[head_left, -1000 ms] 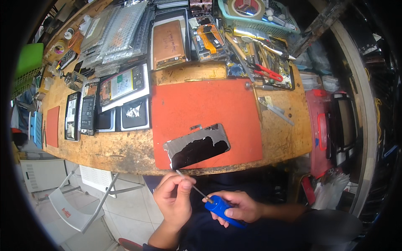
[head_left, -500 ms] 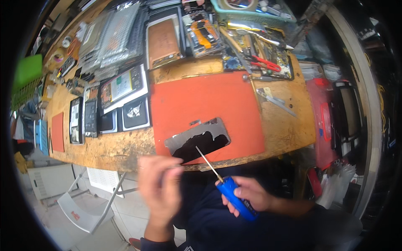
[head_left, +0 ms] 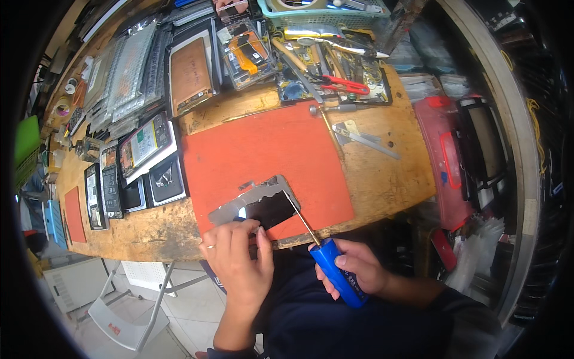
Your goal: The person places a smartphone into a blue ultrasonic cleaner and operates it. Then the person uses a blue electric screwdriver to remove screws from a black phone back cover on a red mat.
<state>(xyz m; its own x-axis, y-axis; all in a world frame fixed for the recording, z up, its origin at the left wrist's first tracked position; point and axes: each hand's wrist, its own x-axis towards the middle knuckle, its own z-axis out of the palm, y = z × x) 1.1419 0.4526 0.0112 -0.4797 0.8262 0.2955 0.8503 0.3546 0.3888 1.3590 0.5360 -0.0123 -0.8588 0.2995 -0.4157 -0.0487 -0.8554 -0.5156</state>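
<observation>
A phone-sized panel (head_left: 229, 211) lies aslant near the front edge of the orange mat (head_left: 263, 143). Its face is part grey and part glossy black, with a ragged border between the two. My left hand (head_left: 242, 257) is at the panel's near left edge, its curled fingers and thumb gripping there; the exact contact is partly hidden. In my right hand (head_left: 359, 269) is a blue handheld power tool (head_left: 336, 272) with a long thin metal rod. The rod's tip reaches the black part near the panel's right end.
Stacked phones and tablets (head_left: 146, 143) stand left of the mat. Bubble-wrapped panels (head_left: 134, 72) are piled behind them. Pliers with red handles (head_left: 347, 85) and other tools lie at the back right, before a teal basket (head_left: 329, 18). A red case (head_left: 439, 161) stands beyond the bench's right edge.
My left hand has come in to the panel's near edge. The rod's tip has shifted right across the panel. The whole view has swung slightly.
</observation>
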